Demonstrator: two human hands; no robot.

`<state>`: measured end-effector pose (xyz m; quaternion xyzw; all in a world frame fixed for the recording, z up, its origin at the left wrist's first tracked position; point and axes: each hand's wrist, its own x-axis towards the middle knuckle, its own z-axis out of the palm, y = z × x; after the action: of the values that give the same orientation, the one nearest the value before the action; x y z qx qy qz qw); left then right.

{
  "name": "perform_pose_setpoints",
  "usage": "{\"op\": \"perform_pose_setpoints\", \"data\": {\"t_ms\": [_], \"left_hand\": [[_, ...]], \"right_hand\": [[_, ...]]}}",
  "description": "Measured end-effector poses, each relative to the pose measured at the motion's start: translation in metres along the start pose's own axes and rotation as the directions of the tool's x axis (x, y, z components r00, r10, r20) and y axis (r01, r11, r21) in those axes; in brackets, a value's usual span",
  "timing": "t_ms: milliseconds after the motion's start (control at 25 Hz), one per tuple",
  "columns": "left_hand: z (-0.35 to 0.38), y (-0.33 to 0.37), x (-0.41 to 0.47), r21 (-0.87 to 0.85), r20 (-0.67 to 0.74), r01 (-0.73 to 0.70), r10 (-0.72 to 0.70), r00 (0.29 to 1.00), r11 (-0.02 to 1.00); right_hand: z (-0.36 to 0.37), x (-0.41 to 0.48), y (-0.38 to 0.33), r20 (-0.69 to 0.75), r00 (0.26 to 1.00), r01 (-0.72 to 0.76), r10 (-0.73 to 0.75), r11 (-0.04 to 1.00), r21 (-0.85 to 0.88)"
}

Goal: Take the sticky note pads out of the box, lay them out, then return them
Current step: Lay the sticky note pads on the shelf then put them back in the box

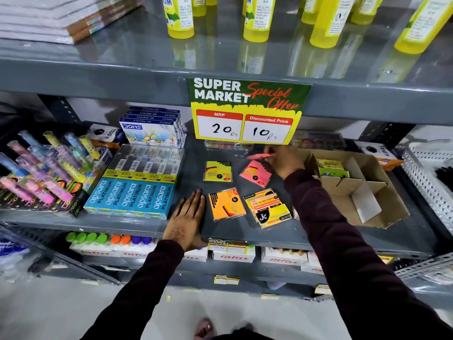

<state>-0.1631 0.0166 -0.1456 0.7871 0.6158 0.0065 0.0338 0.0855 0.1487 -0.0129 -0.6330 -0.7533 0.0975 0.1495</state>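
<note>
At the far left of the frame sit tubes of coloured glitter, and beside them a stack of blue apsara pencil boxes with a DOMS pastel box behind. Just right of the pencils, the left hand lies flat and open, palm down, on the grey shelf, holding nothing. Next to its fingertips lies an orange sticky note pad, with a yellow pad behind it. Further right, a small overlapping pile of yellow pads lies at the shelf front, and a pink pad lies above it in the frame. The right hand, at centre right under the hanging price sign, pinches a thin pink pad edge-on between its fingertips, just above the lying pink one. Right of that hand stands the open cardboard box, its divider upright, with green and yellow packs in its back compartment
</note>
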Motion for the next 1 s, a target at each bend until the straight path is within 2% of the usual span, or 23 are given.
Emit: {"op": "perform_pose_setpoints", "data": {"t_ms": [80,240,360,480,560,800,880,960,1000], "left_hand": [[0.001,0.0,0.001,0.016,0.025,0.005,-0.005,1.0,1.0],[0.0,0.001,0.0,0.017,0.032,0.035,-0.036,0.999,0.999],[0.0,0.002,0.002,0.045,0.02,0.022,-0.023,1.0,0.999],[0.001,0.0,0.001,0.013,0.006,0.015,-0.015,1.0,1.0],[0.002,-0.001,-0.001,-0.024,-0.007,0.013,-0.013,1.0,1.0],[0.0,0.0,0.0,-0.027,0.01,0.014,-0.013,1.0,1.0],[0.001,0.0,0.001,0.013,0.03,0.018,-0.019,0.999,1.0],[0.001,0.0,0.002,0.053,0.033,0.024,-0.026,0.999,0.998],[0.001,0.0,0.002,0.06,0.023,0.023,-0.024,0.999,0.998]], "right_hand": [[0.018,0.002,0.001,-0.006,1.0,-0.014,0.015,0.999,0.034],[0.053,-0.004,0.016,0.158,0.987,0.034,-0.03,0.999,-0.022],[0.05,-0.003,0.017,0.222,0.972,-0.101,0.074,0.989,0.11],[0.045,0.004,0.01,0.189,0.969,-0.162,0.159,0.987,0.001],[0.041,0.005,0.006,0.235,0.956,-0.173,0.175,0.984,-0.029],[0.042,0.008,0.005,0.305,0.944,-0.117,0.128,0.992,-0.053],[0.042,0.004,0.008,0.283,0.955,-0.072,0.089,0.995,-0.068],[0.038,-0.003,0.01,0.245,0.97,0.006,-0.006,1.0,0.002],[0.035,-0.008,0.012,0.29,0.956,0.032,-0.052,0.997,0.073]]}}
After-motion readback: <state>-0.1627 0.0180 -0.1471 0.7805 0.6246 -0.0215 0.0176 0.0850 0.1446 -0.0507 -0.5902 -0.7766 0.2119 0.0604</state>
